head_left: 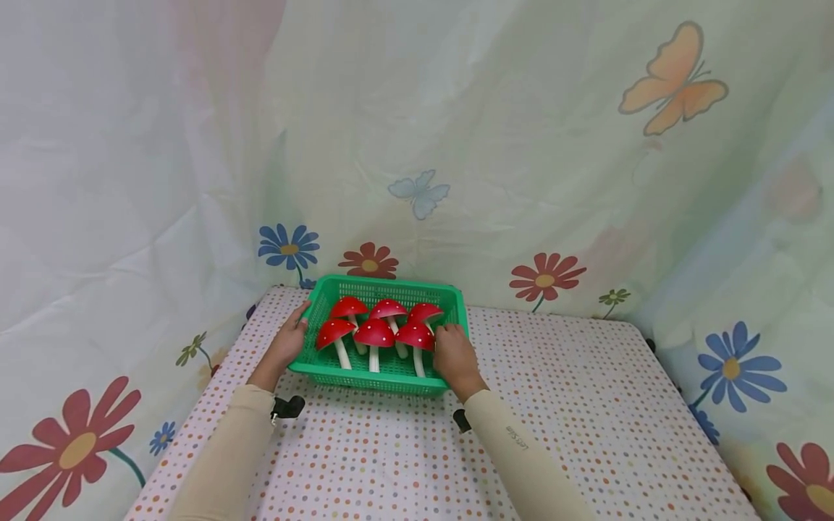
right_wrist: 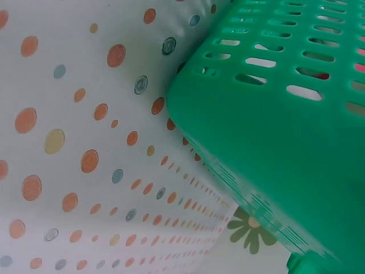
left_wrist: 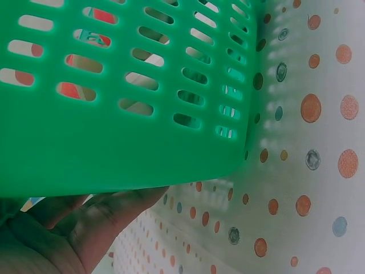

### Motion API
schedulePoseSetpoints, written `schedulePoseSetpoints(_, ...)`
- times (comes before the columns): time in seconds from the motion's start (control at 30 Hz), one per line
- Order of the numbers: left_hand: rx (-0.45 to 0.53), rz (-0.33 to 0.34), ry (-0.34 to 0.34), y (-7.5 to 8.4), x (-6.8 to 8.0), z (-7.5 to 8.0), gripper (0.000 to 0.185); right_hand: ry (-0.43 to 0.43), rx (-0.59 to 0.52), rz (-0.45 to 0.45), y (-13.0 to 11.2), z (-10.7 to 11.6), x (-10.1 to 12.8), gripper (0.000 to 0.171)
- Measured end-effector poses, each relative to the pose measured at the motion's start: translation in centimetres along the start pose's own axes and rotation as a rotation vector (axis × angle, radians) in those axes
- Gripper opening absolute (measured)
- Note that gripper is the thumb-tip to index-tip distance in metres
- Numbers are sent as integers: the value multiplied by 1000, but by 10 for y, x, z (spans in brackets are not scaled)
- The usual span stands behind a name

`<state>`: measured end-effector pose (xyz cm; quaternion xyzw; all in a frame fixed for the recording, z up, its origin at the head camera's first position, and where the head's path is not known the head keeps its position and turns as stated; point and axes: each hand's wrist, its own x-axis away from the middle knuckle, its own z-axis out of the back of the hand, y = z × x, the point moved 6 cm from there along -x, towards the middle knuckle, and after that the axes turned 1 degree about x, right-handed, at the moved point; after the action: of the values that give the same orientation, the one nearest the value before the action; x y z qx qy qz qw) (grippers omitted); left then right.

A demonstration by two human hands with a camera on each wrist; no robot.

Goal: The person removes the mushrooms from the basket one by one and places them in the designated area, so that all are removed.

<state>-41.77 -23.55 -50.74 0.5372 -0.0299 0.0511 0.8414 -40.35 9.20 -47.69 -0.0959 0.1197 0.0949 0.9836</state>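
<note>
Six red-capped mushrooms point(head_left: 374, 333) lie in the green basket point(head_left: 365, 380), stems toward six o'clock; the basket is at the twelve o'clock end of the dotted table point(head_left: 547, 405). The right hand point(head_left: 456, 358) grasps its rim at three o'clock; the left hand point(head_left: 285, 346) touches it at nine, whether gripping I cannot tell. Handling it well likely calls for even support and a level rim, lest the mushrooms slide.

Curtain point(head_left: 495, 166) is hanging just behind the basket point(head_left: 378, 381), mushrooms point(head_left: 374, 333) are crowding its middle, left hand point(head_left: 287, 344) and right hand point(head_left: 457, 358) are hogging the sides, but the tabletop point(head_left: 554, 391) is leaving room up front and right.
</note>
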Motion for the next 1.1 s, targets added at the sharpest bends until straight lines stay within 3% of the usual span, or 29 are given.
schedulePoseSetpoints(0.17,1,-4,3,-1,0,-1,51,9,-35,-5,0,2,2,18)
schedulePoseSetpoints(0.43,1,-10,1,1,1,-1,51,73,-214,-27,5,7,3,22)
schedulePoseSetpoints(1.0,-24,11,9,1,3,1,51,150,-288,-12,7,14,8,12)
schedulePoseSetpoints(1.1,-32,-1,8,3,3,0,52,196,-298,-9,9,16,10,11)
